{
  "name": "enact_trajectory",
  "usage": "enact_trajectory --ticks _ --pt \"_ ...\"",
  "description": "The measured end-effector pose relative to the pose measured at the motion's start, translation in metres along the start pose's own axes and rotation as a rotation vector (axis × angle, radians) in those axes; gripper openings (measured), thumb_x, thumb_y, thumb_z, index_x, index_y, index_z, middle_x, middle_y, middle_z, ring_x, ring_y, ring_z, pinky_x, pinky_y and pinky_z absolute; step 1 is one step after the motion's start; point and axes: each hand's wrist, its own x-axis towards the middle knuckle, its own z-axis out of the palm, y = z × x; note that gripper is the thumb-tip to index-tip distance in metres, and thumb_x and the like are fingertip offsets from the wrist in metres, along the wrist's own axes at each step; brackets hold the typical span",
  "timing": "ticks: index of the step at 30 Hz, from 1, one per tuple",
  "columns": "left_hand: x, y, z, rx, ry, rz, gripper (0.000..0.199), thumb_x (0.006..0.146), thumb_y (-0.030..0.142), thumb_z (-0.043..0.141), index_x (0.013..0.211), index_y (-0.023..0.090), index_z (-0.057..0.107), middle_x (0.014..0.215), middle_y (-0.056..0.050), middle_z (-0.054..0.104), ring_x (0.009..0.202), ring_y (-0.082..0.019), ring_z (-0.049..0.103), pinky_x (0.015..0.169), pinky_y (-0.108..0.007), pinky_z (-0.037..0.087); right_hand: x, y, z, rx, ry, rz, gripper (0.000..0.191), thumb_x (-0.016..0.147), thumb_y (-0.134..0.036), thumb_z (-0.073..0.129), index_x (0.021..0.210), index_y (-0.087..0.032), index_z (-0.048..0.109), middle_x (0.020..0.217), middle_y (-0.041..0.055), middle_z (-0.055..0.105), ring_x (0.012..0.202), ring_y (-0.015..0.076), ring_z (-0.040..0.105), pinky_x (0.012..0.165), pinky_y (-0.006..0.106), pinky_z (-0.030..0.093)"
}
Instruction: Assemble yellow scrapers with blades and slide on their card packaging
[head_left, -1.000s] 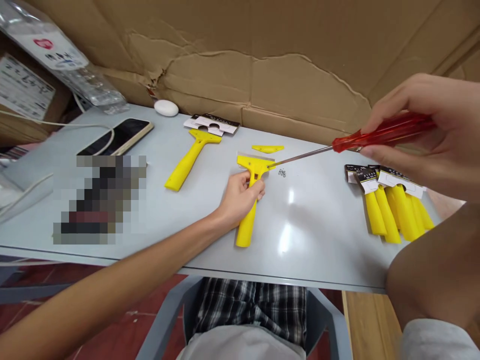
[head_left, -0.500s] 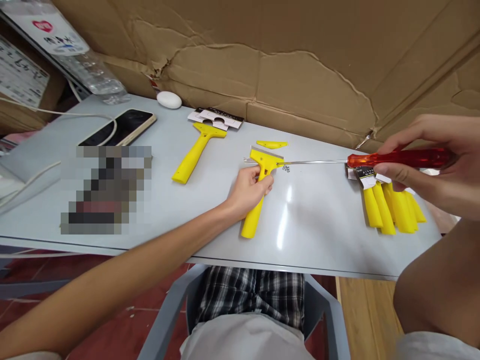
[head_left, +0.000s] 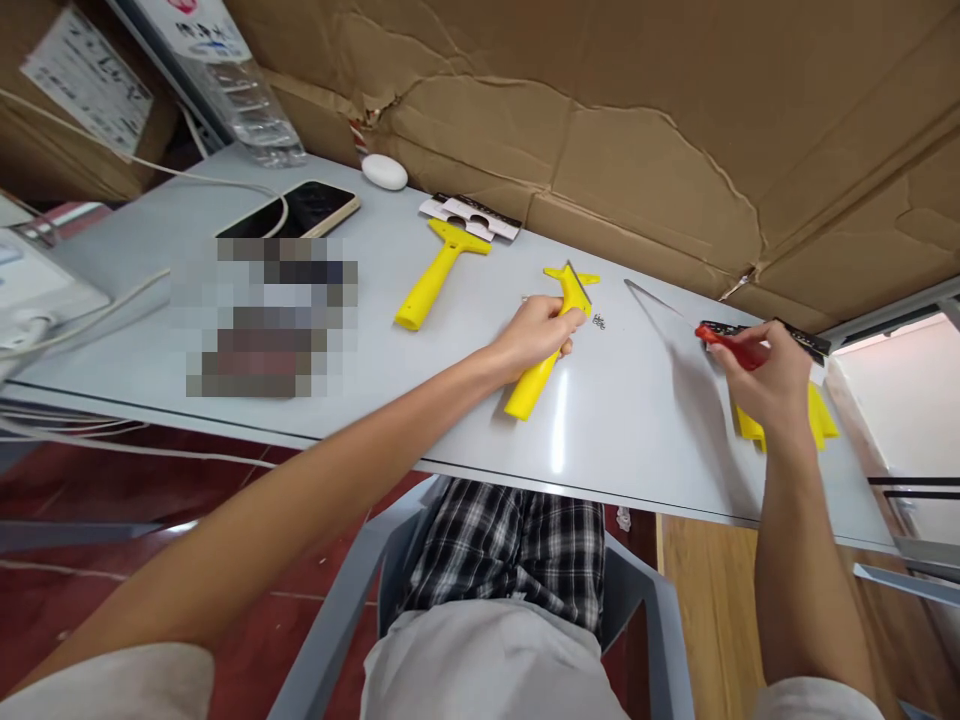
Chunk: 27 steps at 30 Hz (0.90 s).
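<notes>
My left hand [head_left: 541, 338] is closed around the neck of a yellow scraper [head_left: 534, 388], its head turned partly edge-on with a metal blade showing. Just behind that head lies a loose yellow blade cover [head_left: 592, 277], partly hidden. A small heap of screws [head_left: 599, 321] sits right of the scraper. My right hand [head_left: 772, 375] grips the red handle of a screwdriver [head_left: 739, 350]; its long shaft points left and up, apart from the scraper. Another yellow scraper [head_left: 429, 285] lies to the left, near black-and-white cards [head_left: 472, 217].
Several more yellow scrapers [head_left: 821, 420] lie at the right, partly behind my right arm. A phone [head_left: 322, 207], a white oval object [head_left: 385, 171] and a water bottle [head_left: 255, 110] stand along the left. Cardboard [head_left: 652, 150] walls the back of the table [head_left: 637, 430].
The screwdriver tip has come away from the scraper, and my right hand has drawn back and lowered. My left hand has turned the scraper partly onto its edge. The view has shifted.
</notes>
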Motion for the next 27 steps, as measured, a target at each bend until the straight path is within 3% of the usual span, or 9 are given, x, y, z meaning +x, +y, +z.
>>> enact_trajectory --ticks 3,7,10,14,19,21,24,25,27 --pt "0.001 0.002 -0.002 -0.052 -0.023 -0.021 0.026 0.096 0.012 0.059 0.072 0.019 0.053 0.068 0.001 0.054 0.055 -0.010 0.056 0.054 -0.026 0.038 -0.001 0.007 0.016 -0.066 -0.126 -0.042 0.031 0.083 -0.046 0.081 0.101 -0.023 0.069 0.096 0.0072 0.078 0.083 0.0252 0.072 0.082 0.043 0.060" --pt "0.002 0.005 -0.004 -0.072 -0.007 -0.066 0.025 0.098 0.011 0.055 0.074 0.018 0.056 0.067 -0.001 0.057 0.056 -0.010 0.056 0.055 -0.025 0.042 0.009 0.006 0.032 -0.180 -0.207 -0.212 0.019 0.090 -0.041 0.069 0.098 -0.023 0.072 0.097 0.0085 0.072 0.085 0.0264 0.067 0.083 0.044 0.056" --pt "0.005 0.005 -0.005 -0.090 0.013 -0.050 0.025 0.101 0.014 0.054 0.077 0.017 0.060 0.071 -0.004 0.062 0.059 -0.011 0.058 0.058 -0.026 0.045 0.024 -0.004 0.040 -0.276 -0.234 -0.292 0.020 0.092 -0.038 0.065 0.101 -0.022 0.074 0.100 0.0109 0.071 0.087 0.0279 0.066 0.083 0.045 0.055" --pt "0.007 0.003 -0.007 -0.083 0.027 -0.034 0.030 0.106 0.026 0.055 0.080 0.016 0.066 0.077 -0.006 0.067 0.064 -0.014 0.060 0.063 -0.027 0.047 0.035 -0.028 0.053 -0.278 -0.175 -0.394 0.024 0.095 -0.036 0.060 0.103 -0.021 0.077 0.109 0.0153 0.071 0.104 0.0342 0.067 0.092 0.049 0.055" --pt "0.008 -0.002 -0.015 0.318 0.156 0.165 0.046 0.102 0.036 0.065 0.060 0.021 0.054 0.061 0.000 0.052 0.061 -0.015 0.049 0.060 -0.029 0.034 0.019 -0.052 0.071 -0.134 -0.213 -0.498 0.026 0.102 -0.038 0.058 0.106 -0.021 0.077 0.113 0.0149 0.072 0.109 0.0334 0.065 0.100 0.051 0.054" --pt "0.009 -0.003 -0.020 0.490 0.196 0.272 0.043 0.098 0.035 0.071 0.061 0.021 0.055 0.062 0.000 0.056 0.064 -0.016 0.051 0.061 -0.029 0.035 0.010 -0.054 0.074 -0.112 -0.262 -0.506 0.027 0.104 -0.039 0.056 0.106 -0.022 0.076 0.114 0.0147 0.073 0.113 0.0339 0.064 0.102 0.052 0.053" --pt "0.010 -0.006 -0.024 0.659 0.253 0.339 0.022 0.093 0.036 0.078 0.083 0.019 0.070 0.077 -0.005 0.071 0.076 -0.021 0.063 0.073 -0.029 0.046 0.003 -0.053 0.074 -0.114 -0.324 -0.496 0.028 0.105 -0.040 0.056 0.108 -0.021 0.077 0.116 0.0148 0.073 0.114 0.0339 0.063 0.104 0.053 0.052" --pt "0.011 -0.007 -0.024 0.694 0.261 0.347 0.023 0.092 0.038 0.079 0.096 0.017 0.074 0.082 -0.006 0.074 0.081 -0.023 0.066 0.078 -0.030 0.049 0.003 -0.052 0.074 -0.114 -0.336 -0.490 0.028 0.106 -0.040 0.056 0.108 -0.021 0.077 0.116 0.0147 0.073 0.114 0.0337 0.063 0.105 0.052 0.052" --pt "0.012 -0.009 -0.024 0.738 0.259 0.350 0.048 0.092 0.044 0.080 0.128 0.013 0.071 0.088 -0.007 0.076 0.091 -0.026 0.070 0.088 -0.033 0.053 0.002 -0.050 0.074 -0.106 -0.343 -0.481 0.029 0.105 -0.039 0.056 0.111 -0.020 0.078 0.115 0.0145 0.073 0.114 0.0332 0.063 0.106 0.051 0.053"
